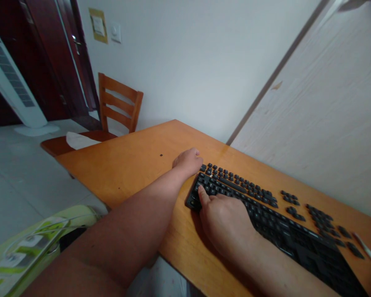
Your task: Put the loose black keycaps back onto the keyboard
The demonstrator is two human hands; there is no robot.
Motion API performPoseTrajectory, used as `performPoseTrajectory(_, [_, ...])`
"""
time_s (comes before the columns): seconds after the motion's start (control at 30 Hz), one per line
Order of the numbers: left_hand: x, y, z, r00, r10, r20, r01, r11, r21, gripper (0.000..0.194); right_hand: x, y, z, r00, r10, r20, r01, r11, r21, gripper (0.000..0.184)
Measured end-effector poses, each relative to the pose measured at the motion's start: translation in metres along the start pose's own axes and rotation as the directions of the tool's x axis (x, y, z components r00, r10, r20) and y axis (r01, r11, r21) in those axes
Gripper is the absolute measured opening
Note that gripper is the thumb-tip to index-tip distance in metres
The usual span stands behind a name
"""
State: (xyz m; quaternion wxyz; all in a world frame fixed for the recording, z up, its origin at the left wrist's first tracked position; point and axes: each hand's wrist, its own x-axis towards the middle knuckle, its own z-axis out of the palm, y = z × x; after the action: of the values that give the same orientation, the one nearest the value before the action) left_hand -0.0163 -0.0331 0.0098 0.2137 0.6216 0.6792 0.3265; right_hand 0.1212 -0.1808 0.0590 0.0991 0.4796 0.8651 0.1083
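A black keyboard [278, 225] lies on the wooden table, its keys in place at the left end. My right hand [225, 214] rests over that end. Its index finger is stretched out with the tip on a key near the corner, and the other fingers curl under, partly hidden. Beyond the keyboard's left corner, my left hand [188, 161] lies on the table with fingers curled in. What it holds, if anything, is hidden. Right beside it begin rows of loose black keycaps [241, 181], laid out along the keyboard's far edge.
More loose keycaps [323, 218] lie in groups toward the right. A thin pale stick-like item [369, 251] is at the table's right. The wooden table [136, 165] meets the wall at the back. A wooden chair [119, 103] stands beyond, and a green-white bag [34, 247] is lower left.
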Motion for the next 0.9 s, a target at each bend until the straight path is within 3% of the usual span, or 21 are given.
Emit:
performPoseTrajectory(0.47, [0.0, -0.001, 0.001, 1.0, 0.007, 0.006, -0.007, 1.0, -0.021, 0.036, 0.005, 0.004, -0.004, 0.999, 0.012, 0.041, -0.014, 0.999, 0.044, 0.052])
performPoseTrajectory(0.7, [0.001, -0.001, 0.0, 1.0, 0.016, 0.014, -0.016, 1.0, -0.011, 0.037, -0.002, 0.027, -0.021, 0.985, 0.091, -0.147, -0.073, 0.99, 0.125, 0.041])
performPoseTrajectory(0.9, [0.003, -0.003, 0.001, 1.0, 0.003, 0.017, -0.002, 1.0, -0.016, 0.038, -0.006, 0.038, -0.02, 0.997, 0.031, -0.077, -0.02, 0.99, 0.136, 0.041])
